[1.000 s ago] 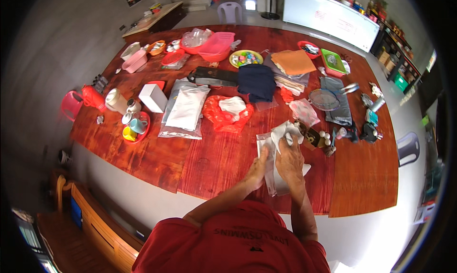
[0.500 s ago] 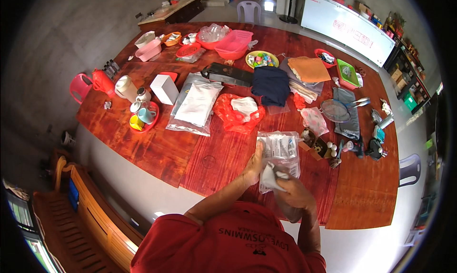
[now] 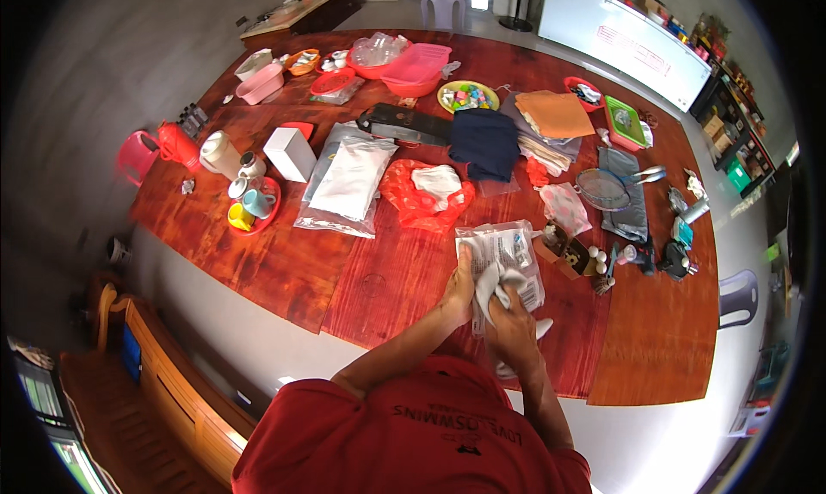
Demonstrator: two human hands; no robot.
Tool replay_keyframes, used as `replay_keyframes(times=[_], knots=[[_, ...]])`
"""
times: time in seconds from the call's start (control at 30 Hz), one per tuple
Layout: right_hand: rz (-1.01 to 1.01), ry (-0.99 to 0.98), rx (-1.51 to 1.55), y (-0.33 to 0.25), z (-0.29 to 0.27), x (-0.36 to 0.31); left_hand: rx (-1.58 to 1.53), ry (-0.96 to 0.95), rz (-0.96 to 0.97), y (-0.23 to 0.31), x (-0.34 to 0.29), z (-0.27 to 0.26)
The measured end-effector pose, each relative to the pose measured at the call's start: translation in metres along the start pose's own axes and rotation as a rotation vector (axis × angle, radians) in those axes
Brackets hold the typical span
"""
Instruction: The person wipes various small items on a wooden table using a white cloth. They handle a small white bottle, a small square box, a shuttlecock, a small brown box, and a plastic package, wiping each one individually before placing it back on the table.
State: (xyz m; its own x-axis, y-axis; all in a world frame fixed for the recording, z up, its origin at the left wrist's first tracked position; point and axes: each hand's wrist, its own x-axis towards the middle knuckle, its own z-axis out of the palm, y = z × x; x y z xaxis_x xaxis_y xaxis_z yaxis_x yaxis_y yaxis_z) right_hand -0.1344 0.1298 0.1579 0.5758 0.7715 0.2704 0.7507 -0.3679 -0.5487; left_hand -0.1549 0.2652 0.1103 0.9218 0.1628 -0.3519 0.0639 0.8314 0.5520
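Close in front of me, my left hand (image 3: 459, 289) grips the left edge of a clear plastic bag (image 3: 522, 236) with a printed white label. A crumpled white-grey cloth (image 3: 492, 280) is bunched in my closed right hand (image 3: 514, 326) and lies over the bag's face. One end of the cloth sticks out past the right side of that hand. Beyond the bag sits a red plastic bag (image 3: 400, 203) with white cloth in it. A pink and white patterned bag (image 3: 565, 208) and a small brown cardboard box (image 3: 564, 255) are beside the bag on the right.
The reddish wooden table (image 3: 284, 274) carries flat packed white clothing (image 3: 350, 180), dark folded cloth (image 3: 484, 145), an orange cloth (image 3: 553, 114) and a badminton racket (image 3: 602, 191). Left, a red tray (image 3: 272, 214) holds cups. Pink baskets (image 3: 413, 74) stand at the back; a wooden bench (image 3: 185, 382) is lower left.
My right hand has lifted the cloth higher and pressed it across the bag's face. The bag has tilted a little in my left hand. The whole view has shifted slightly.
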Motion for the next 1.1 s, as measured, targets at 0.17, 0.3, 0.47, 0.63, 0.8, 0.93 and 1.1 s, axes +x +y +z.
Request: replay_keyframes(times=[0.17,0.3,0.47,0.63,0.8,0.93,1.1], knots=[[-0.04,0.142,-0.252,-0.006,0.008,-0.017,-0.163,0.149,0.097,-0.012,0.016,-0.01],[0.037,0.3,-0.53,0.008,0.025,-0.019,-0.289,0.158,0.123,-0.007,0.01,0.013],[0.0,0.275,-0.483,0.007,0.007,-0.011,-0.404,0.198,0.016,0.006,0.006,0.023],[0.132,0.091,-0.276,0.028,-0.003,-0.015,-0.057,0.269,0.155,0.0,0.007,0.011],[0.117,0.058,-0.21,0.033,-0.011,-0.017,1.221,0.753,0.948,-0.006,0.008,-0.006],[0.144,-0.05,-0.221,0.038,-0.025,-0.019,1.848,-0.034,1.076,0.008,-0.015,0.003],[0.021,-0.104,-0.165,0.04,-0.044,-0.015,1.908,-0.402,0.324,0.027,-0.026,0.036]])
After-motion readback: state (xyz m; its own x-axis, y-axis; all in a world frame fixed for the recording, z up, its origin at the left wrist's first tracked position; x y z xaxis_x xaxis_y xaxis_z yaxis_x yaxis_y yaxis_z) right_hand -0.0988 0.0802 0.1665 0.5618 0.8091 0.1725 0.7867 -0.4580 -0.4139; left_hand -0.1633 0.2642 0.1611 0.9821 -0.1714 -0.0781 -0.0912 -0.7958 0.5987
